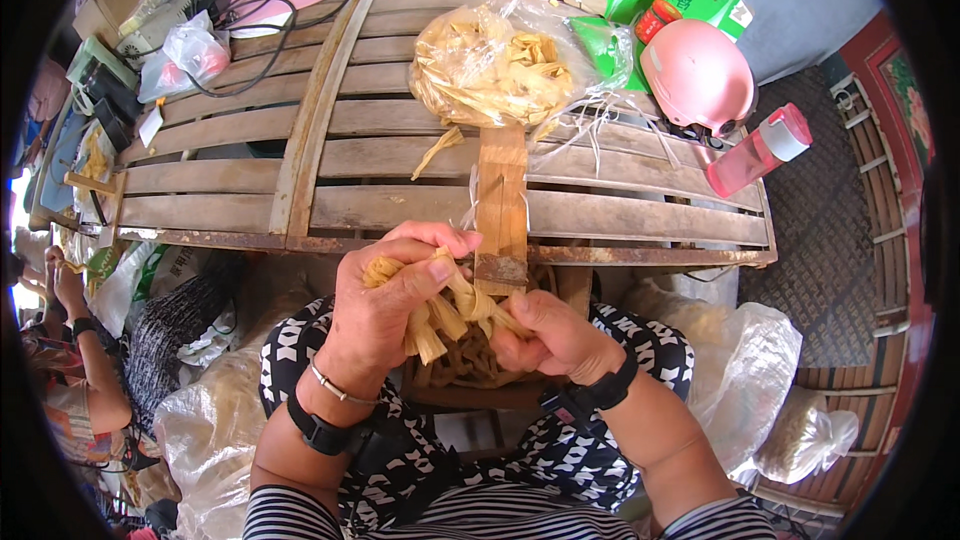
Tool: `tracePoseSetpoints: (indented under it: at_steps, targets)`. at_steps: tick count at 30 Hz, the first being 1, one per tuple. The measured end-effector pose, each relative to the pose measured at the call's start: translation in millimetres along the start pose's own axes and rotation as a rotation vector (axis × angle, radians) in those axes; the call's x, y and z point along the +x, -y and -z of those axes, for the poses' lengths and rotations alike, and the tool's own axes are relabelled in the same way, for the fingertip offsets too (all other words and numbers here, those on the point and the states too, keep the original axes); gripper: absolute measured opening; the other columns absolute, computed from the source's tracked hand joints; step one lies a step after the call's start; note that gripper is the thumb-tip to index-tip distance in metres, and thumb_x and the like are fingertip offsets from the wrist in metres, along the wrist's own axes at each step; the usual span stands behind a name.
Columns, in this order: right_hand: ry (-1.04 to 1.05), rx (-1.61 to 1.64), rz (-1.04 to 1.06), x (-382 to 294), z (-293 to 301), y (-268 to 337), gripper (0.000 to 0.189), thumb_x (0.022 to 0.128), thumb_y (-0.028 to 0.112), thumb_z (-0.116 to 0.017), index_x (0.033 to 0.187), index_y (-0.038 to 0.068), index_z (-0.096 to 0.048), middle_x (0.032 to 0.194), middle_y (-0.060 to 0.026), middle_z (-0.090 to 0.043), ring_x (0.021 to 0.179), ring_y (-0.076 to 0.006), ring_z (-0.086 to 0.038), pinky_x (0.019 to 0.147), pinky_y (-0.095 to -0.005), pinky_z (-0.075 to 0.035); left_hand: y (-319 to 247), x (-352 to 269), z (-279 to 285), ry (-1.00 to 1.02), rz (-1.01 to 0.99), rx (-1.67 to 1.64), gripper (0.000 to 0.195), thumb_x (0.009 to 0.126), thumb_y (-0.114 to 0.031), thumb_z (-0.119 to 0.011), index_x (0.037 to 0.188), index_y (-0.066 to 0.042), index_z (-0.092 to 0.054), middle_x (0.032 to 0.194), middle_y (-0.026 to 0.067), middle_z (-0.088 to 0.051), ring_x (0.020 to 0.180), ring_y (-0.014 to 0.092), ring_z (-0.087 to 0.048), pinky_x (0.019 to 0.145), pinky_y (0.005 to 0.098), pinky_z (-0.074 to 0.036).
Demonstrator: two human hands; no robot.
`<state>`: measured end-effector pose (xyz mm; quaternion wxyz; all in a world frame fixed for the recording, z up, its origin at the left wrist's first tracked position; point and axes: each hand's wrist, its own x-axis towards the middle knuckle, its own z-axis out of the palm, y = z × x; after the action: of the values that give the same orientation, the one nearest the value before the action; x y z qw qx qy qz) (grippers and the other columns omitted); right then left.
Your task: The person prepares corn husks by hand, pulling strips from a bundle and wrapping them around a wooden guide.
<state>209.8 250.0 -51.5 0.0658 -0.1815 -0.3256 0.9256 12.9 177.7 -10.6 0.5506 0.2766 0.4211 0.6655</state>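
Observation:
My left hand [394, 289] is closed around a bunch of pale yellow, flat dried strips [431, 322], with folded ends showing above the thumb. From it a twisted or knotted strip [472, 300] runs across to my right hand [559, 337], which pinches its other end between thumb and fingers. Both hands are just in front of a wooden board [501, 195] that juts past the table edge and has a rusty metal band near its tip. Below them, between my knees, a container [480, 396] holds brownish-yellow strips, partly hidden by my hands.
A clear plastic bag of yellow strips [487, 67] lies on the slatted wooden table [397, 202]. To its right are a pink helmet [697, 75] and a pink bottle [757, 150]. Black cables [281, 22] lie back left. Another person's arm [94, 360] is at far left.

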Motion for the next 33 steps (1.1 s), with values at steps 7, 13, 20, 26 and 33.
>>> tracePoseSetpoints:
  at_steps: [7, 13, 20, 26, 33]
  targets:
    - [-0.209, -0.025, -0.009, 2.8, -8.1, 10.6, 0.047, 0.102, 0.042, -0.049, 0.077, 0.004, -0.059, 0.053, 0.0066, -0.035, 0.046, -0.0046, -0.026, 0.045, -0.0220, -0.020, 17.2, 20.5, 10.7, 0.199, 0.265, 0.230, 0.025, 0.084, -0.014, -0.076, 0.100, 0.001, -0.065, 0.082, 0.0041, -0.065, 0.071, 0.011, -0.060, 0.064, 0.0242, -0.051]
    - [-0.542, -0.612, 0.283, 1.9, 1.4, 19.3, 0.028, 0.092, 0.028, -0.068, 0.085, 0.001, -0.066, 0.066, 0.0029, -0.056, 0.059, -0.0024, -0.045, 0.051, -0.0193, -0.035, 27.5, 17.6, 10.8, -0.028, 0.280, 0.095, 0.017, 0.082, -0.005, -0.073, 0.095, 0.000, -0.064, 0.076, 0.0061, -0.063, 0.063, 0.013, -0.059, 0.058, 0.0252, -0.050]
    - [-1.011, -1.311, 0.550, 21.8, 30.4, 21.7, 0.026, 0.084, 0.027, -0.076, 0.090, 0.006, -0.061, 0.069, -0.0069, -0.066, 0.061, -0.0178, -0.062, 0.057, -0.0309, -0.048, 65.0, 43.8, 20.8, -0.156, 0.217, 0.374, 0.013, 0.084, -0.008, -0.066, 0.093, 0.001, -0.066, 0.072, 0.0039, -0.063, 0.062, 0.010, -0.057, 0.056, 0.0248, -0.045]
    - [-1.099, -1.227, 0.760, 23.0, 58.1, 17.2, 0.021, 0.080, 0.017, -0.078, 0.086, 0.007, -0.060, 0.072, -0.0079, -0.065, 0.065, -0.0195, -0.060, 0.061, -0.0311, -0.049, 69.3, 53.8, 30.4, -0.324, 0.141, 0.559, 0.018, 0.087, -0.017, -0.070, 0.082, -0.001, -0.062, 0.067, -0.0002, -0.057, 0.060, 0.007, -0.051, 0.052, 0.0257, -0.043]
    - [-1.033, -0.941, 1.659, -78.4, -56.2, 66.9, 0.019, 0.095, 0.021, -0.056, 0.083, 0.008, -0.051, 0.077, -0.0028, -0.051, 0.062, -0.0112, -0.047, 0.055, -0.0262, -0.040, 36.0, 44.1, 30.8, -0.205, -0.155, 0.618, 0.022, 0.092, -0.021, -0.068, 0.094, 0.001, -0.065, 0.076, 0.0033, -0.065, 0.067, 0.008, -0.057, 0.061, 0.0236, -0.046]
